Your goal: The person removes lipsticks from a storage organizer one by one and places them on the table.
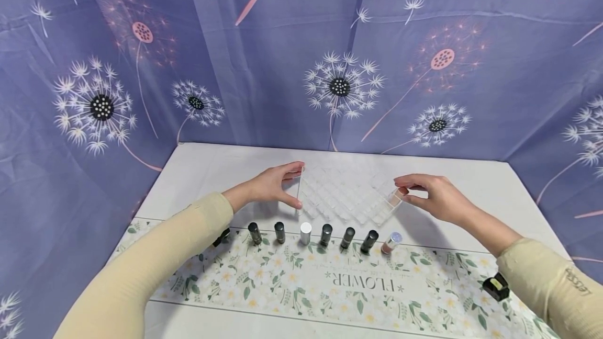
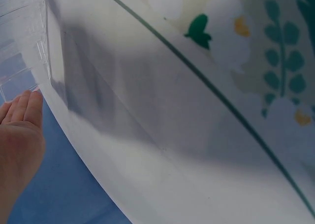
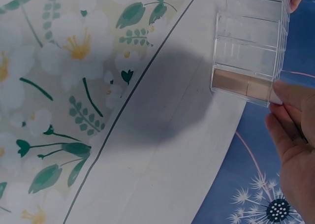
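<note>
A clear plastic organizer (image 1: 346,195) with many small compartments is held between both hands above the white table. My left hand (image 1: 275,187) spans its left end, fingers at the far side and thumb at the near side. In the left wrist view, straight-looking fingers (image 2: 30,108) touch the organizer's end wall (image 2: 42,56). My right hand (image 1: 435,198) grips the right end. Seen from the right wrist, thumb and fingers (image 3: 285,135) meet the corner of the organizer (image 3: 248,49), beside a tan-looking end compartment (image 3: 241,83).
Several lipstick tubes stand in a row in front of the organizer, among them a silver one (image 1: 305,234), black ones (image 1: 326,235) and one with a lilac top (image 1: 392,242). They are on a floral mat (image 1: 292,286) on the white table (image 1: 207,171). A purple dandelion curtain (image 1: 282,67) hangs behind.
</note>
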Demonstrator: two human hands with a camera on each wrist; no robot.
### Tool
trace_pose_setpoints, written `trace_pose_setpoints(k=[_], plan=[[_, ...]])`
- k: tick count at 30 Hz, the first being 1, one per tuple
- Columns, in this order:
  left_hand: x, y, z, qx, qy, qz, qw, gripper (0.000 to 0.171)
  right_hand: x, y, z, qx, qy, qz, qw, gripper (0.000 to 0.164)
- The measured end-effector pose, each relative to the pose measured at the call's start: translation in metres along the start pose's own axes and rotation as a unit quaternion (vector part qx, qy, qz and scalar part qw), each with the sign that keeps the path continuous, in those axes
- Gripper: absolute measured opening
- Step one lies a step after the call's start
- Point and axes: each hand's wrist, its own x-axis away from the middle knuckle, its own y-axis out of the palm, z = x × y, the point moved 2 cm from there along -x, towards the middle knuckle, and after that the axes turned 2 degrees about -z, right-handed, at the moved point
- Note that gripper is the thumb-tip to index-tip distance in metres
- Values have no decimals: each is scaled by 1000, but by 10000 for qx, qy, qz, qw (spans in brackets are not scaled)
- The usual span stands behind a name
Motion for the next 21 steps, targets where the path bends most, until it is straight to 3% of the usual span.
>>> trace_pose_setpoints(k=[21], plan=[[0, 0, -1, 32, 1, 56, 10000, 118, -5, -7, -3, 244, -55, 111, 9996, 37]])
